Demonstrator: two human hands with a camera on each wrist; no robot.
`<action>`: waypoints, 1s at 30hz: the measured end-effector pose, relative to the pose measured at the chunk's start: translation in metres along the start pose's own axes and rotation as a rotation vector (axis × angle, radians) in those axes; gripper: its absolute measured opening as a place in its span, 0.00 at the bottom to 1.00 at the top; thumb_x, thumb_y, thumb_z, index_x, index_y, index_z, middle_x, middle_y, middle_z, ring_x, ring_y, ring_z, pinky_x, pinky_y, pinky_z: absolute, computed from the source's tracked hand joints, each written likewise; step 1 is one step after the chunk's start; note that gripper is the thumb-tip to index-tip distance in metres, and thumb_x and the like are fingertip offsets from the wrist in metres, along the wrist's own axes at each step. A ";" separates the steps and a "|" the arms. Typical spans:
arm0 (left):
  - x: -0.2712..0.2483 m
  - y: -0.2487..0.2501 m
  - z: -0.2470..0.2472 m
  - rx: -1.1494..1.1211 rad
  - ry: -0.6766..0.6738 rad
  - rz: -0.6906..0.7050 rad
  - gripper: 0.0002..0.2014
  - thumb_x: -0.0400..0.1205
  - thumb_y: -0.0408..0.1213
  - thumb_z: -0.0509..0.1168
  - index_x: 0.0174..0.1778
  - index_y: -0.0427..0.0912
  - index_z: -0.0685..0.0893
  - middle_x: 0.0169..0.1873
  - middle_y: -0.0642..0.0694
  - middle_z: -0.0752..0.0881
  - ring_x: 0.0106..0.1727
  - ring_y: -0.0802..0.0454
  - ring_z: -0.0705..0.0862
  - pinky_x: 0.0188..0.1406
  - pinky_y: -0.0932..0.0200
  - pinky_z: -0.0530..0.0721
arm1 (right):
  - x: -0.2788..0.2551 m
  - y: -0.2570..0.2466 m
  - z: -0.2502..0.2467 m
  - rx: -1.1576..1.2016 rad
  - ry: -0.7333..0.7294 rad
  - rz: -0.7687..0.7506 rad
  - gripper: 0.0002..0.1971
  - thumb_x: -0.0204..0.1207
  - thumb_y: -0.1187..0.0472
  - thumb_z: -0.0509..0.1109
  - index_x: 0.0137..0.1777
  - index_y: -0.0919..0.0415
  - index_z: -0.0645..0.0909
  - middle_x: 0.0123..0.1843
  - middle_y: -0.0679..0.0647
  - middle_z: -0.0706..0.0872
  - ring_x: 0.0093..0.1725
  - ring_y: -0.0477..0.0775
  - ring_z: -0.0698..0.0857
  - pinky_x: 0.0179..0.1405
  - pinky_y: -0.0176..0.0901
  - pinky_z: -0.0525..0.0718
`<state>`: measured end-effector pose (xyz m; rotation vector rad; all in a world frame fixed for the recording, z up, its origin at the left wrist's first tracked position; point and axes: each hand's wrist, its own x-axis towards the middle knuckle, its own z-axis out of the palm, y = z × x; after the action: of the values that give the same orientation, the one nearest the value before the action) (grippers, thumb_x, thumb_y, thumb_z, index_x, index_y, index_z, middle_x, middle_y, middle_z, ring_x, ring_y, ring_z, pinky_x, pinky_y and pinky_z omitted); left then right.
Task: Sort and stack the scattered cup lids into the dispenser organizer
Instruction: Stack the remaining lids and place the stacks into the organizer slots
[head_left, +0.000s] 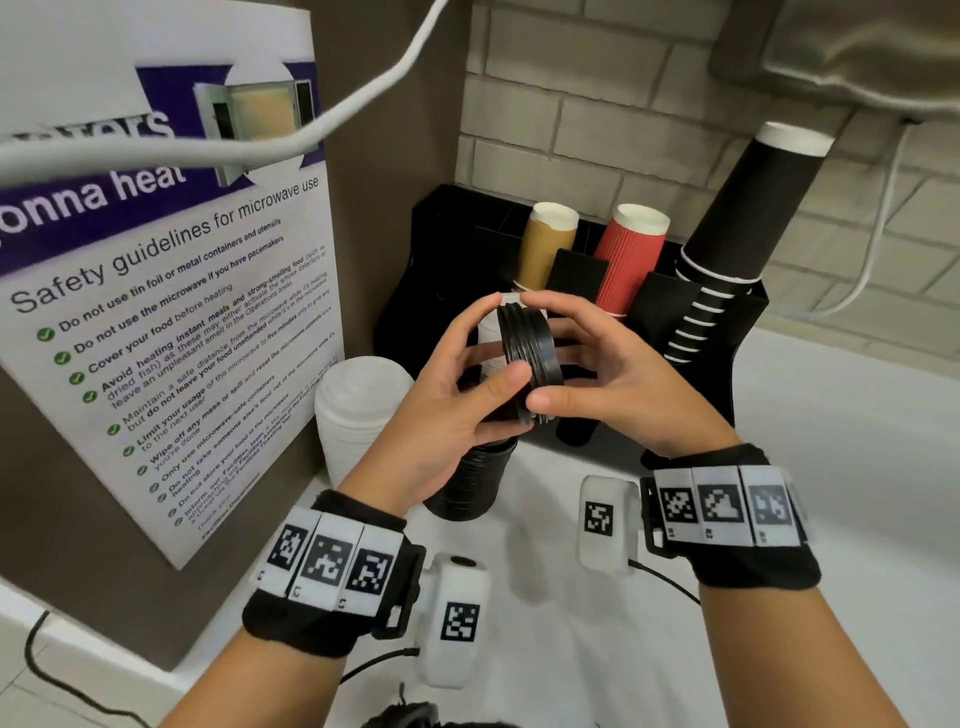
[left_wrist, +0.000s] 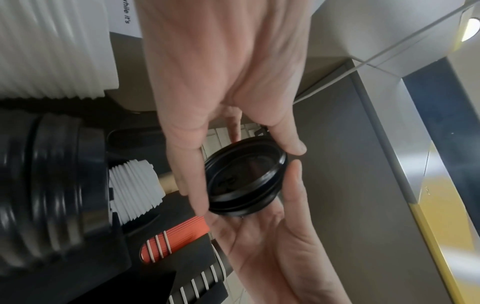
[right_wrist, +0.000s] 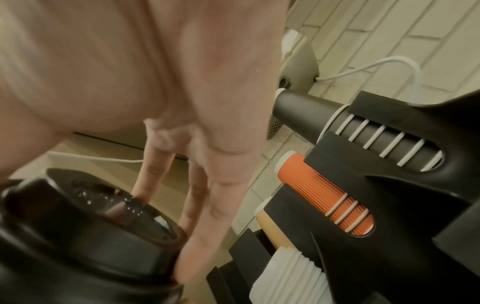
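I hold a small stack of black cup lids (head_left: 524, 338) on edge at chest height, just in front of the black dispenser organizer (head_left: 431, 234). My left hand (head_left: 496, 340) grips its left side, thumb below and fingers over the top. On the other side my right hand (head_left: 550, 353) grips it the same way. The left wrist view shows the black lids (left_wrist: 245, 176) pinched between both hands. In the right wrist view the black lids (right_wrist: 91, 226) sit under my fingers (right_wrist: 207, 205). A white lid stack (left_wrist: 135, 189) lies in an organizer slot.
A tall white lid stack (head_left: 363, 410) and a black lid stack (head_left: 472, 483) stand on the white counter by the poster wall. Brown cups (head_left: 548, 244), red cups (head_left: 631, 254) and black cups (head_left: 748, 208) fill the organizer. A white cable (head_left: 878, 249) hangs at the right.
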<state>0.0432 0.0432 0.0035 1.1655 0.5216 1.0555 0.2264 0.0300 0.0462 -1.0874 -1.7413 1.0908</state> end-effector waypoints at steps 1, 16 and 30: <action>0.000 -0.001 0.001 0.000 0.000 0.002 0.29 0.70 0.50 0.74 0.67 0.73 0.76 0.69 0.39 0.78 0.71 0.43 0.81 0.52 0.47 0.88 | -0.001 0.000 0.000 -0.003 0.007 -0.004 0.40 0.63 0.63 0.81 0.76 0.50 0.71 0.67 0.53 0.81 0.63 0.50 0.84 0.53 0.43 0.86; 0.004 -0.007 0.004 0.025 0.029 -0.019 0.38 0.70 0.48 0.73 0.77 0.61 0.69 0.72 0.40 0.76 0.69 0.47 0.82 0.62 0.47 0.86 | 0.000 0.007 0.000 -0.180 0.087 -0.040 0.38 0.60 0.61 0.86 0.70 0.46 0.75 0.63 0.48 0.83 0.63 0.49 0.84 0.53 0.49 0.89; 0.001 -0.005 -0.026 0.077 0.142 0.006 0.14 0.74 0.54 0.64 0.51 0.57 0.88 0.56 0.49 0.87 0.57 0.51 0.88 0.56 0.54 0.86 | 0.036 0.088 -0.047 -1.048 0.341 0.430 0.46 0.60 0.55 0.83 0.76 0.52 0.62 0.66 0.59 0.75 0.68 0.65 0.76 0.70 0.64 0.69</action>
<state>0.0250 0.0561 -0.0098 1.1651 0.6760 1.1369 0.2795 0.0980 -0.0149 -2.1975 -1.8262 0.0849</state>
